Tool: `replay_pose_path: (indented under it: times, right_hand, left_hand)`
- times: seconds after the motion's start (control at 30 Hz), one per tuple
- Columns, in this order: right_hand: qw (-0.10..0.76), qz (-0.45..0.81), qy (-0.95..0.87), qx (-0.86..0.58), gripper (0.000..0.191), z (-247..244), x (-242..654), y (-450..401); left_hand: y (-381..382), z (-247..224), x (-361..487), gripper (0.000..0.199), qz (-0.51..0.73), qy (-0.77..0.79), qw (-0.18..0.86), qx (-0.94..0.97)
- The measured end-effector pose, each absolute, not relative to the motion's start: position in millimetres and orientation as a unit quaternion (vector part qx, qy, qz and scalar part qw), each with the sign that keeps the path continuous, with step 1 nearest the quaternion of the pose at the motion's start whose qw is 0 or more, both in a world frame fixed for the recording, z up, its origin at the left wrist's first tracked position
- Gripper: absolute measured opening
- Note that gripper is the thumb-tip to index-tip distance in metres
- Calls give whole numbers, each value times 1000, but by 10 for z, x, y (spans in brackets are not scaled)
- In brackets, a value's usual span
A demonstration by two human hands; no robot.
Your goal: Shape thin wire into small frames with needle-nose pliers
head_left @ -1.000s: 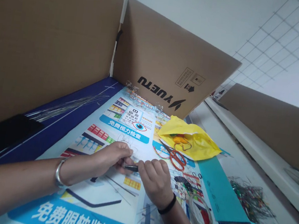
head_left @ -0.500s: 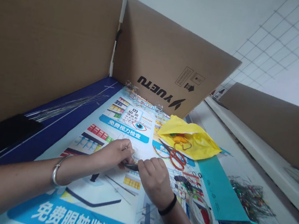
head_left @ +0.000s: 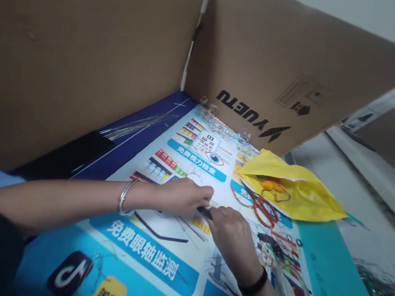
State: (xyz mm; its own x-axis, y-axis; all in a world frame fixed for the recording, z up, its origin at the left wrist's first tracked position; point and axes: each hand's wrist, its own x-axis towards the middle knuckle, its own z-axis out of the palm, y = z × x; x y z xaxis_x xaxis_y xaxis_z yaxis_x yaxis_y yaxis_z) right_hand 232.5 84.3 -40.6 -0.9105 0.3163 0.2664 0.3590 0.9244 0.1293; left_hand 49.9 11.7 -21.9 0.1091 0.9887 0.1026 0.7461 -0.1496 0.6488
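Dark slim tool (head_left: 205, 212), in the head view, is bridging the gap between the two hands, just above the printed sheet (head_left: 57, 246). The right hand (head_left: 232, 232) is gripping its near end, fingers curled fully in. The left hand (head_left: 184, 196) is covering its far end with fingers bent close together; whether they are pinching the tool, a fine wire or nothing, I cannot tell.

Risk one: the tool could be slipping off its work, since little of it is showing and the left fingers are sitting right at its tip; a pinched fingertip would be the likely result. Risk two: any small part could be dropping unnoticed, because the sheet's busy print is camouflaging thin items. Risk three: the right forearm is passing close to the wire coil (head_left: 279, 290), and a sideways sweep could be snagging it. The orange-handled scissors (head_left: 265, 211) are lying near the right hand, a lesser hazard on a long reach.

Surface: the sheet is covering much of the dark blue table (head_left: 118, 159). A yellow pouch (head_left: 314, 197) is gaping beside the scissors; a teal sheet (head_left: 334, 268) and tangled wire pieces (head_left: 385, 294) are lying farther right. Straight wires (head_left: 138, 125) are resting at the left.

Room: two cardboard panels (head_left: 86, 55) are walling the left and far sides, with paler surroundings showing at upper right.
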Motion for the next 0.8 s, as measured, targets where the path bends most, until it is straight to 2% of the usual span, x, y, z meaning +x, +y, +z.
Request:
replay_pose_path:
  times: [0.2,0.4,0.53,0.8]
  right_hand:
    - [50,-71,-984,-158,10,-339,2265,709]
    - [19,-28,-991,-129,15,-160,2278,641]
    - [-26,-35,-993,-113,18,-99,2313,655]
    - [-60,-13,-995,-76,18,-120,2268,491]
  left_hand:
    - [-73,-59,426,14,185,640,250,702]
    - [-394,40,135,14,251,674,288,632]
    - [-689,19,-123,19,239,665,322,630]
    - [-1028,-248,-259,17,150,690,272,654]
